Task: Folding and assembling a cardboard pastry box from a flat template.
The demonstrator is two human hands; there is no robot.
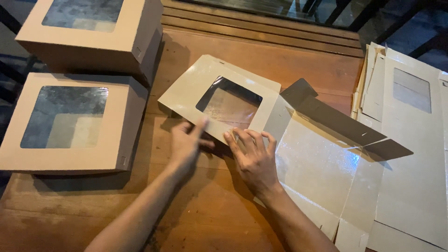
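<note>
Head view looks down on a wooden table (210, 219) with both forearms reaching in from the near edge. Right hand (254, 158) lies flat, fingers spread and pressed on the unfolded box blank (317, 168), right at the crease where the windowed lid panel (219, 95) hinges up. Left hand (186, 142) sits just beside it, fingers loosely extended with the forefinger raised and touching the lid panel's near edge; neither hand is closed around anything.

The lid panel lies directly ahead of both sets of fingers, tilted up off the table, its fold line running from lower left to upper right. The blank's long axis stretches away to the right, its glossy inner face up. The right hand is the one bearing on the fold; the left is nearer the panel's free corner.

Farther left stand two assembled window boxes, the nearer one (70, 123) in front of the farther one (93, 28). At the far right lies a stack of flat blanks (410, 140), touching the open blank's edge.
</note>
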